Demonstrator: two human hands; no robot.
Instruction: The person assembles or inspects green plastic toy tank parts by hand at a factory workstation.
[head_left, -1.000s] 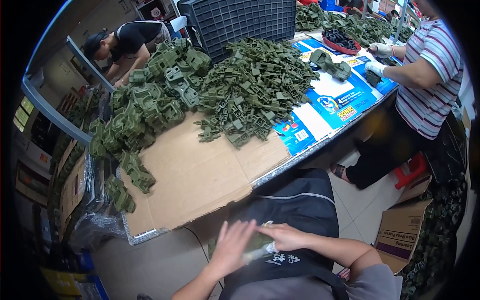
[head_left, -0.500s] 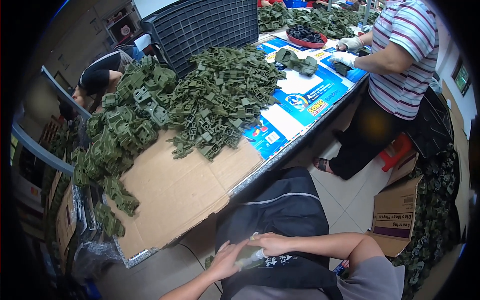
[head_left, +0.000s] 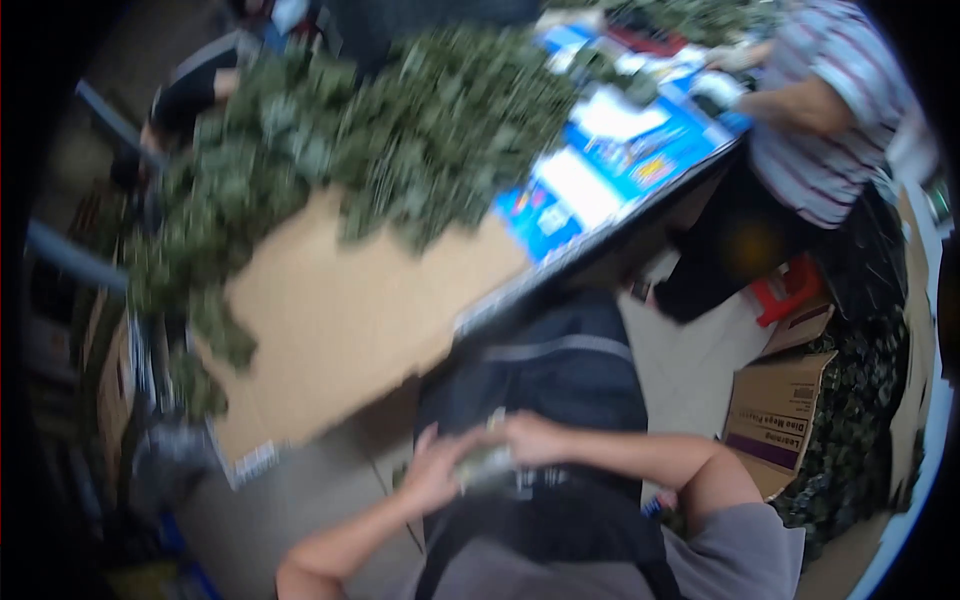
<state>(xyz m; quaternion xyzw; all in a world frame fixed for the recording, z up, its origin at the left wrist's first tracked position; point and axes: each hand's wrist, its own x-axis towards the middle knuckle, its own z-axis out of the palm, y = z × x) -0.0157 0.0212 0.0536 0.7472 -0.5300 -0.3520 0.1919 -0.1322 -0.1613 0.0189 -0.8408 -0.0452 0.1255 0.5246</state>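
My two hands are close together over the dark apron [head_left: 530,370] on my lap, blurred by motion. My left hand [head_left: 437,470] has its fingers bent towards the right one. My right hand [head_left: 532,440] is closed, its fingertips near the left fingers. Between and just below them is a pale, partly see-through thing [head_left: 486,466], too smeared to name. Something whitish sits at the right fingertips. On the table ahead lie a heap of small dark green plastic parts [head_left: 450,130] and a pile of larger green toy vehicle bodies [head_left: 220,180], both apart from my hands.
Brown cardboard [head_left: 340,310] covers the near table, with blue printed sheets [head_left: 600,180] beyond. A person in a striped shirt [head_left: 840,110] works at the right with gloved hands. Behind them are a red stool [head_left: 785,290] and an open carton [head_left: 770,415]. Another person [head_left: 195,90] bends at far left.
The whole view has shifted and blurred, with the table higher in the picture. My hands remain together at my lap; the left fingers look more bent than before.
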